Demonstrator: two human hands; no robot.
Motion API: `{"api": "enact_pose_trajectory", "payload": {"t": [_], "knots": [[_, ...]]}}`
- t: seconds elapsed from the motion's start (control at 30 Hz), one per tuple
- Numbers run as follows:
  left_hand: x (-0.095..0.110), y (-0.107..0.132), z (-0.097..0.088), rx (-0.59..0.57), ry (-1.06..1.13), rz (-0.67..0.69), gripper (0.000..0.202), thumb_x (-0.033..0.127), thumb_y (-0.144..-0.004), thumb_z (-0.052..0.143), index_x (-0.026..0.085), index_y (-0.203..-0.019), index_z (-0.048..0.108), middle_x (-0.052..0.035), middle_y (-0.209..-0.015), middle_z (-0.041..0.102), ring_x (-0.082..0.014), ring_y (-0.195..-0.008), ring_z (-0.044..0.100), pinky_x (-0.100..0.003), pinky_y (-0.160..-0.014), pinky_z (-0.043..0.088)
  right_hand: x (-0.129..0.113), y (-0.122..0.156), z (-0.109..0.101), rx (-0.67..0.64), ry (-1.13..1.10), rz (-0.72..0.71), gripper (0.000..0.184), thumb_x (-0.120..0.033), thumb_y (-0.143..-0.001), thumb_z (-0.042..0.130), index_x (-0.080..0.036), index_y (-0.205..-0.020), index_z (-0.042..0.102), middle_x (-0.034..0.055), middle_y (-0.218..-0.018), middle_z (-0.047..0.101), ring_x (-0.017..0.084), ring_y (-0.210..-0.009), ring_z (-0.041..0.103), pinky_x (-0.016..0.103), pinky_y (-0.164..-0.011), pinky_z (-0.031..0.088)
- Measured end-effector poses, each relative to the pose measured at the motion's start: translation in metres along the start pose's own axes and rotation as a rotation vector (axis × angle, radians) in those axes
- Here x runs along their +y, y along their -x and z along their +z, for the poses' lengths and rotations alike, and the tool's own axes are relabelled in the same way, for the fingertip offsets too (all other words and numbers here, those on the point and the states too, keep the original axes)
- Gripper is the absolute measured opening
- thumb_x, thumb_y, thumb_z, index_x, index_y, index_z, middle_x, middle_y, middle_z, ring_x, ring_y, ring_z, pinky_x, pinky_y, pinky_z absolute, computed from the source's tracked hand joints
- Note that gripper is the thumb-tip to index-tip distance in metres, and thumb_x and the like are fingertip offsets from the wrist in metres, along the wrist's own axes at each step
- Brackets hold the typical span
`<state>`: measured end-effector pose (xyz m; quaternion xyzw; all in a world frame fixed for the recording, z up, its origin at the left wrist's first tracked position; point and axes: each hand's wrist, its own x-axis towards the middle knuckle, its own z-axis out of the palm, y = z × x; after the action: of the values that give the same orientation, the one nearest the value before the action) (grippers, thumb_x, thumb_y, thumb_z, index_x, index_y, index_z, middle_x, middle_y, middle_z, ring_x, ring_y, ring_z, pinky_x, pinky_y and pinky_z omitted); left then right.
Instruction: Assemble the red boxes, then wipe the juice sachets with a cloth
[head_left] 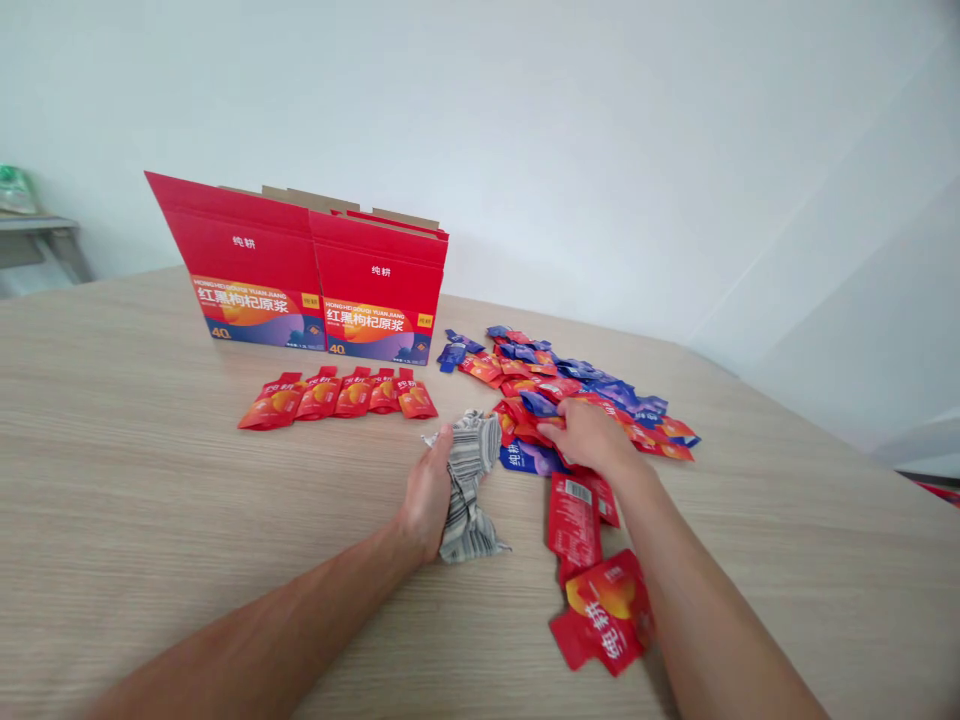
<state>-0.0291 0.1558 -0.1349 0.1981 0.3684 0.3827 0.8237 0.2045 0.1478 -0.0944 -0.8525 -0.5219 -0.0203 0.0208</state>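
My left hand [429, 500] is closed around a crumpled grey striped cloth [471, 460], just above the table. To its right, my right hand [592, 435] reaches into a pile of red and blue drink pouches [592, 380]. Its thumb and fingers pinch at a red pouch [526, 428] there, though the grip is partly hidden among the pouches. A blue pouch [529, 458] lies below those fingers. Nearer to me, one red pouch [574, 520] shows its barcode side, and another red pouch [611, 610] lies beside my right forearm.
Two red cartons [255, 290] with raised flaps stand side by side at the back left. Before them lies a row of several red pouches [354, 396]. The wooden table [187, 560] meets a white wall behind. A grey side table [52, 225] stands at the far left.
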Motion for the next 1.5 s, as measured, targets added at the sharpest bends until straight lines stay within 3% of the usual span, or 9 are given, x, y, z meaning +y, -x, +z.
{"api": "enact_pose_trajectory", "payload": {"t": [0.17, 0.3, 0.57, 0.77, 0.87, 0.97, 1.1, 1.23, 1.5], "knots": [[-0.001, -0.002, 0.0, 0.049, -0.058, 0.069, 0.048, 0.048, -0.116, 0.056, 0.014, -0.12, 0.089, -0.0162, -0.115, 0.09, -0.0326, -0.106, 0.089, -0.049, -0.112, 0.065, 0.039, -0.003, 0.01, -0.181, 0.044, 0.026, 0.033, -0.046, -0.1, 0.083, -0.015, -0.11, 0.077, 0.0177, -0.113, 0.084, 0.03, -0.104, 0.079, 0.033, -0.073, 0.047], [-0.001, -0.002, -0.002, 0.055, -0.051, 0.079, 0.05, 0.049, -0.116, 0.056, 0.011, -0.118, 0.088, -0.017, -0.114, 0.09, -0.0303, -0.106, 0.088, -0.043, -0.112, 0.064, 0.036, -0.002, 0.005, -0.192, 0.022, -0.012, 0.023, -0.039, -0.097, 0.086, -0.019, -0.103, 0.078, 0.0106, -0.1, 0.082, 0.026, -0.093, 0.077, 0.032, -0.072, 0.046], [0.002, -0.002, -0.002, 0.054, -0.033, 0.109, 0.048, 0.048, -0.117, 0.055, 0.014, -0.114, 0.088, -0.0146, -0.116, 0.09, -0.0298, -0.118, 0.086, -0.043, -0.12, 0.06, 0.022, 0.013, -0.014, -0.138, 0.054, 0.012, 0.028, -0.028, -0.086, 0.086, -0.019, -0.112, 0.079, 0.0177, -0.117, 0.084, 0.033, -0.102, 0.08, 0.035, -0.073, 0.049], [0.001, -0.001, 0.0, 0.065, -0.017, 0.196, 0.047, 0.045, -0.117, 0.054, 0.015, -0.106, 0.089, -0.0142, -0.112, 0.09, -0.0329, -0.123, 0.085, -0.048, -0.122, 0.06, 0.023, 0.021, -0.031, -0.186, 0.022, -0.056, 0.01, -0.027, -0.089, 0.084, -0.02, -0.097, 0.083, 0.0137, -0.101, 0.085, 0.03, -0.094, 0.079, 0.033, -0.071, 0.05], [0.0, -0.004, 0.0, 0.106, -0.004, 0.255, 0.045, 0.044, -0.117, 0.056, 0.014, -0.106, 0.088, -0.0133, -0.119, 0.09, -0.0311, -0.128, 0.082, -0.044, -0.125, 0.056, 0.021, 0.027, -0.036, -0.207, -0.103, -0.117, 0.017, -0.028, -0.09, 0.087, -0.022, -0.106, 0.087, 0.0131, -0.114, 0.087, 0.031, -0.105, 0.081, 0.033, -0.083, 0.056], [-0.002, -0.007, -0.001, 0.079, 0.028, 0.324, 0.045, 0.043, -0.118, 0.053, 0.014, -0.115, 0.087, -0.0124, -0.134, 0.086, -0.028, -0.139, 0.077, -0.041, -0.129, 0.052, -0.004, 0.035, -0.024, -0.077, -0.346, -0.234, 0.042, -0.034, -0.097, 0.084, -0.023, -0.138, 0.082, 0.0138, -0.142, 0.082, 0.033, -0.127, 0.078, 0.038, -0.107, 0.057], [-0.006, -0.009, -0.005, -0.024, 0.049, 0.437, 0.041, 0.048, -0.113, 0.061, 0.017, -0.125, 0.085, -0.0118, -0.141, 0.084, -0.0288, -0.147, 0.072, -0.042, -0.131, 0.05, -0.07, 0.05, 0.018, 0.207, -0.746, -0.432, 0.058, -0.046, -0.11, 0.065, -0.025, -0.165, 0.064, 0.0145, -0.159, 0.071, 0.033, -0.15, 0.062, 0.051, -0.129, 0.046], [-0.004, -0.007, -0.01, -0.002, -0.021, 0.452, 0.037, 0.05, -0.111, 0.064, 0.018, -0.107, 0.084, -0.0105, -0.127, 0.087, -0.0307, -0.148, 0.07, -0.038, -0.13, 0.05, -0.126, 0.071, 0.055, 0.177, -0.975, -0.466, 0.064, -0.051, -0.118, 0.045, -0.024, -0.176, 0.049, 0.0178, -0.154, 0.069, 0.031, -0.146, 0.061, 0.052, -0.129, 0.048], [0.015, -0.007, -0.017, 0.057, -0.023, 0.505, 0.039, 0.048, -0.115, 0.058, 0.019, -0.119, 0.084, -0.01, -0.136, 0.084, -0.0271, -0.15, 0.068, -0.039, -0.133, 0.045, -0.145, 0.091, 0.061, 0.204, -1.128, -0.557, 0.059, -0.041, -0.117, 0.044, -0.023, -0.173, 0.054, 0.0113, -0.174, 0.061, 0.023, -0.162, 0.057, 0.045, -0.138, 0.043]]}}
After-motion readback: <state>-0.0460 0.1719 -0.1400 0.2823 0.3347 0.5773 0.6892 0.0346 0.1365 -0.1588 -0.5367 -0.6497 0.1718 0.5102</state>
